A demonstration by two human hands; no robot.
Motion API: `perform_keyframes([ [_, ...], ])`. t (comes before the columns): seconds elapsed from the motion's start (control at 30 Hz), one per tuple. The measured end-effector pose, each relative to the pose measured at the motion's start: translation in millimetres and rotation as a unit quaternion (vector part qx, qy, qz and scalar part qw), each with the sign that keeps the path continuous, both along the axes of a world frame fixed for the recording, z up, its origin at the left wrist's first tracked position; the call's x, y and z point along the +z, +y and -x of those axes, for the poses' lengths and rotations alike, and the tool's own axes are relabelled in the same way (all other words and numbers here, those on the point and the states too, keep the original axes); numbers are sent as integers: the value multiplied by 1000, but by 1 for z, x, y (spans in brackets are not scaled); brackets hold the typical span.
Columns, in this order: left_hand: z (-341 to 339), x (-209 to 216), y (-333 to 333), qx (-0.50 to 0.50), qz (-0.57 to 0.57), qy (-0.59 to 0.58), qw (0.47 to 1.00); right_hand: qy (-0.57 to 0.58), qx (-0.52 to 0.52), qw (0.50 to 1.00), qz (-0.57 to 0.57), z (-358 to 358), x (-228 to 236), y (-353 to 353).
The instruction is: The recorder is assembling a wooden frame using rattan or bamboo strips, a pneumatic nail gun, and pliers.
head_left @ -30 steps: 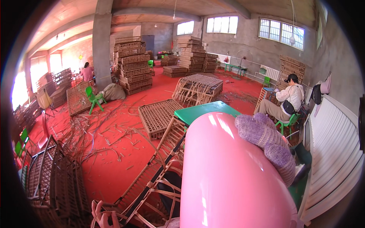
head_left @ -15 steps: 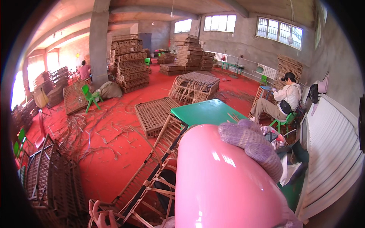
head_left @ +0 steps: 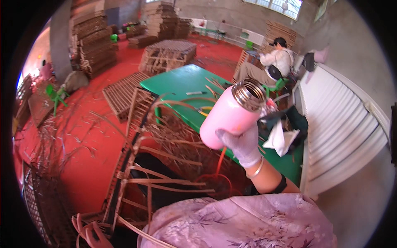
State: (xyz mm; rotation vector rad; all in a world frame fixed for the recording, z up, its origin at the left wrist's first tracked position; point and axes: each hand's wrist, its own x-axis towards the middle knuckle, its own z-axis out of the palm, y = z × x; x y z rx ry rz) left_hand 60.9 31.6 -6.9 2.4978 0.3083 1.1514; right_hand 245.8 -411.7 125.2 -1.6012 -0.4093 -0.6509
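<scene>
A pink flask [head_left: 227,113] with a bare steel mouth is in my right hand [head_left: 244,146], which wears a pale lilac knit glove. The fingers wrap its lower side, and the flask leans right with no lid on it. At the lower left, my left hand [head_left: 89,233] is beside the corner of a half-woven crate, its fingers blurred; whether it holds anything cannot be told. Loose flat strips [head_left: 165,181] stick out from the crate across my lap. Patterned lilac cloth [head_left: 244,219] covers my front.
A green table [head_left: 182,78] carries a slim white-and-dark tool [head_left: 196,93] and white paper or cloth [head_left: 282,138]. A seated person [head_left: 277,58] is beyond it. A white ribbed radiator [head_left: 339,120] lines the right wall. Finished crates [head_left: 167,53] and scraps lie on the red floor.
The flask, earlier raised close and filling the view, is now lower and farther out, its mouth showing. The view has swung down and to the right.
</scene>
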Motion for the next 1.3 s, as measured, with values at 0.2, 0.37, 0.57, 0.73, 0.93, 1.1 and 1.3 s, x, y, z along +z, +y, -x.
perform_keyframes([
  [0.2, -1, -9, 12, -11, -9, 19, 1000, 102, -223, 969, -29, -16, -119, -142],
  [0.37, 4, -10, 17, -11, -21, 21, 999, 267, -578, 769, 56, 34, -146, -214],
  [0.57, 3, -11, 16, 0, -15, 36, 999, 279, -689, 668, 18, 80, -160, -275],
  [0.73, 2, -14, 17, 10, -14, 42, 999, 230, -735, 638, -9, 96, -186, -318],
  [0.93, 7, -9, 15, 6, 39, 45, 998, 228, -739, 633, -22, 86, -175, -306],
  [1.1, 5, -15, 17, -16, -14, 25, 999, 193, -730, 656, -5, 94, -194, -307],
  [1.3, 5, -17, 20, -10, -8, 19, 1000, 373, -703, 603, -47, 110, -209, -289],
])
